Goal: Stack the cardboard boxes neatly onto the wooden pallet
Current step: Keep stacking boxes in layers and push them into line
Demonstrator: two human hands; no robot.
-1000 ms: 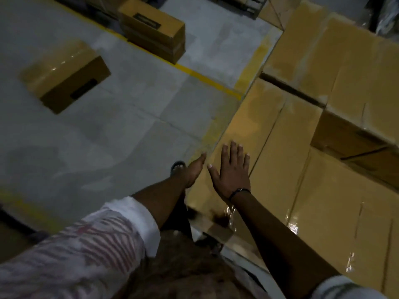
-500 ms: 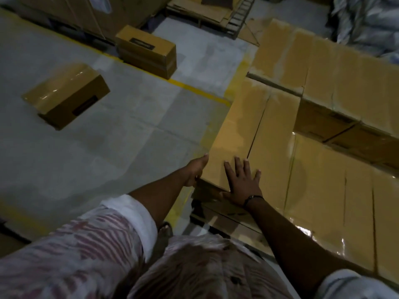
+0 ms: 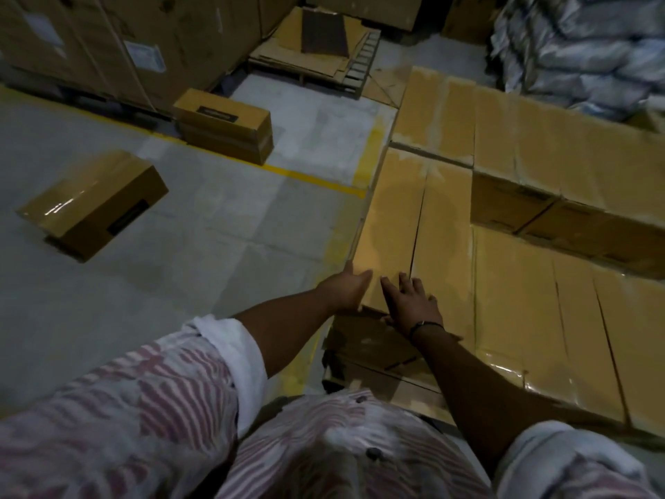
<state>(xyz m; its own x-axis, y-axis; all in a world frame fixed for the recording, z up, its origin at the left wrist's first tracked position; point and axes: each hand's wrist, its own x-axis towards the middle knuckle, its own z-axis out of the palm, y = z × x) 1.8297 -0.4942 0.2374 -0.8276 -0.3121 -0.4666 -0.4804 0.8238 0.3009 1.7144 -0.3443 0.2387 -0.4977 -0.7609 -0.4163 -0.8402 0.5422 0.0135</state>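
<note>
Warehouse, grey concrete floor [image 3: 201, 282] with a yellow line [image 3: 306, 176], dim light. Both arms reach forward and to the right, to the near left corner of the box stack [image 3: 539, 289].

Left hand [image 3: 347, 288] is against the left edge of the corner box [image 3: 392, 225], fingers straight and holding nothing. Right hand [image 3: 410, 300] lies flat on that box's top, fingers spread, wristband [image 3: 424, 324] showing.

Compared with 0.5 s ago, the hands are on the same corner and have barely shifted; the view has tilted up.

One loose box [image 3: 93, 203] sits on the floor well to the left. Two more boxes [image 3: 223, 124] are stacked at the line.
</note>
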